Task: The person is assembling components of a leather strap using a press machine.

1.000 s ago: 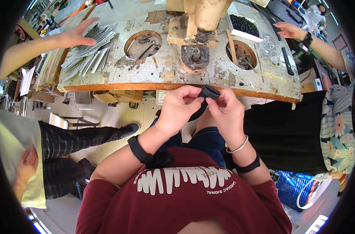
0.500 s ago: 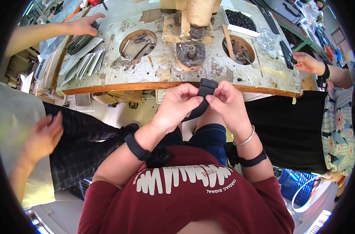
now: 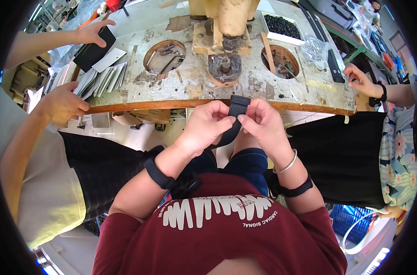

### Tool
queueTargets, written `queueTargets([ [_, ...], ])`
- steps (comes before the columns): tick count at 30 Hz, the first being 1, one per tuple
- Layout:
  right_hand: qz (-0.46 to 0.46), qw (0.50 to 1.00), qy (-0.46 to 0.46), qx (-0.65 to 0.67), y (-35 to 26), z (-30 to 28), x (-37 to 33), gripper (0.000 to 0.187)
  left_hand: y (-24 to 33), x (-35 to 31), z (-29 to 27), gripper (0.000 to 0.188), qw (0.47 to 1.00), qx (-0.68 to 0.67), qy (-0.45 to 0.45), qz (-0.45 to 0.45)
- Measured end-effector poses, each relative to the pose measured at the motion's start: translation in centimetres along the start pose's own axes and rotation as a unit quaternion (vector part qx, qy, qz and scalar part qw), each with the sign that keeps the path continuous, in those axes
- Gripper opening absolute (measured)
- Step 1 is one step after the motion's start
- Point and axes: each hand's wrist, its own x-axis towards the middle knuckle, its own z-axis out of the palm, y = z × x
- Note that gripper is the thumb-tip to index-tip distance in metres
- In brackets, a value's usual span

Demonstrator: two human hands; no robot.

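Observation:
Between my two hands is a folded black textured strap (image 3: pixel 237 109), raised just in front of the table's near edge. A black band crosses its upper end, and its lower part hangs toward my lap. My left hand (image 3: pixel 200 127) pinches the strap's left side between thumb and fingers. On the other side, my right hand (image 3: pixel 266 124) grips it the same way, and both thumbs nearly meet on its face. Part of the fingers is hidden behind the strap.
A press (image 3: pixel 225 46) stands on the worn table (image 3: pixel 139 98) ahead, between two round holes. A tray of small black parts (image 3: pixel 282 26) is at the back right. At left, a co-worker's hand (image 3: pixel 96 35) holds a black stack beside white cards (image 3: pixel 105 79). Another co-worker's hand (image 3: pixel 362 81) is at right.
My hands and the strap have shifted slightly left. The left co-worker tilted up the black stack and brought a second hand to the table edge. The right co-worker's fingers have opened near a black strip.

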Motion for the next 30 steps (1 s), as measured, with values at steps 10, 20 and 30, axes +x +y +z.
queueTargets([
  [10,0.080,0.992,-0.093,-0.012,-1.2,-0.4,0.8,0.015,-0.2,-1.0,-0.3,0.010,0.993,-0.114,-0.009,-0.036],
  [20,0.159,0.980,-0.097,-0.068,-4.6,-1.0,8.0,0.015,2.0,1.6,1.4,0.025,0.991,-0.105,0.074,0.043],
  [30,0.159,0.965,-0.109,-0.176,-5.5,0.3,11.6,0.020,1.2,4.0,-0.5,0.035,0.965,0.130,0.151,0.171],
])
